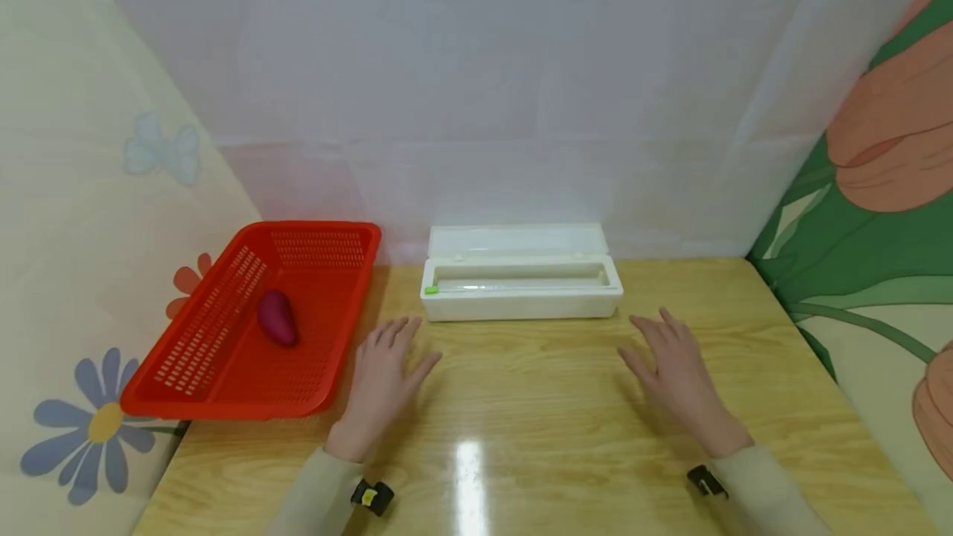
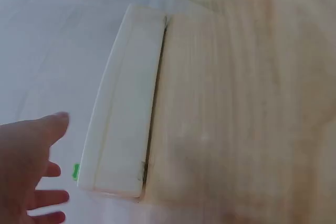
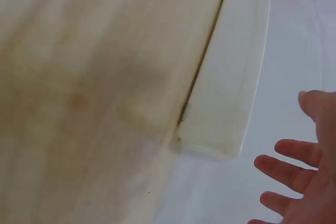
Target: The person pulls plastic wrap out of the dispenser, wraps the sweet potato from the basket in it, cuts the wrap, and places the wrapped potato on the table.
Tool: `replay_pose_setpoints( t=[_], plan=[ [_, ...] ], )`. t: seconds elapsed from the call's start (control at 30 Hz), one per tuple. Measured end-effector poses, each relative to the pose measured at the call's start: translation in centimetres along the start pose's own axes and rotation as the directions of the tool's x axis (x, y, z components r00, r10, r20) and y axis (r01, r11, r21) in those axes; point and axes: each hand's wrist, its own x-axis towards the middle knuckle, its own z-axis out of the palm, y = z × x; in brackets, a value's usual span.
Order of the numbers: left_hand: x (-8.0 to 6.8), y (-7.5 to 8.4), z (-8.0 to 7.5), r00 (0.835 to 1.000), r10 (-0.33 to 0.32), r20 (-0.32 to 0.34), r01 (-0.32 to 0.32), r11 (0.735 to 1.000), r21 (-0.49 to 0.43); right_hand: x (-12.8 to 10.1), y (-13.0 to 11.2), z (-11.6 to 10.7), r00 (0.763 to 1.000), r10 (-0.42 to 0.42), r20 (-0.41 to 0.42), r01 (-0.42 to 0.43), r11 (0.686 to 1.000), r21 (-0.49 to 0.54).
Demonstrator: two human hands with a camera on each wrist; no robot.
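Observation:
A long white box (image 1: 521, 284) with its lid raised stands at the back of the wooden table (image 1: 536, 404); a small green tab marks its left end. My left hand (image 1: 383, 375) hovers flat over the table just in front of the box's left end, fingers spread and holding nothing. My right hand (image 1: 670, 366) hovers the same way in front of the box's right end, also empty. The left wrist view shows the white box (image 2: 123, 108) beside my left hand (image 2: 26, 166). The right wrist view shows the white box (image 3: 228, 72) near my right hand (image 3: 299, 177).
A red slotted basket (image 1: 216, 354) sits at the table's left, overhanging the edge, with a purple sweet potato (image 1: 277, 318) inside. White sheeting covers the back wall; flowered cloth hangs at both sides.

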Motion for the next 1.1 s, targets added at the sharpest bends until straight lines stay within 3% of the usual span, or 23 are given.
replay_pose_setpoints(
  t=[0.13, 0.27, 0.33, 0.43, 0.57, 0.7, 0.93, 1.1],
  plan=[
    [3.2, -0.3, 0.8, 0.977, 0.061, -0.203, -0.092, 0.985, -0.147, 2.4, 0.6, -0.4, 0.999, -0.009, -0.046, 0.011, 0.999, 0.053],
    [6.8, -0.6, 1.7, 0.956, 0.078, -0.284, -0.152, 0.957, -0.249, 5.5, 1.2, -0.5, 0.999, 0.023, -0.024, -0.02, 0.995, 0.097],
    [8.2, -0.8, 2.0, 0.961, 0.075, -0.266, -0.148, 0.953, -0.265, 7.1, 1.4, -0.3, 1.0, 0.027, 0.012, -0.028, 0.994, 0.106],
    [9.5, -1.1, 2.5, 0.981, 0.067, -0.181, -0.11, 0.965, -0.238, 9.0, 1.6, 0.1, 0.995, 0.037, 0.088, -0.047, 0.992, 0.117],
    [10.4, -1.5, 2.8, 0.996, 0.066, -0.059, -0.074, 0.984, -0.163, 11.2, 1.8, 0.8, 0.979, 0.019, 0.202, -0.044, 0.992, 0.119],
    [10.5, -1.8, 2.9, 0.998, 0.069, -0.001, -0.069, 0.99, -0.124, 13.0, 2.0, 1.8, 0.954, 0.003, 0.299, -0.044, 0.99, 0.131],
    [10.6, -1.9, 3.5, 0.997, 0.059, 0.056, -0.05, 0.989, -0.141, 15.0, 2.1, 3.2, 0.903, -0.017, 0.428, -0.062, 0.984, 0.169],
    [10.8, -1.9, 4.1, 0.999, 0.015, 0.035, -0.009, 0.984, -0.179, 15.9, 1.8, 3.8, 0.882, -0.03, 0.471, -0.077, 0.975, 0.207]
  ],
)
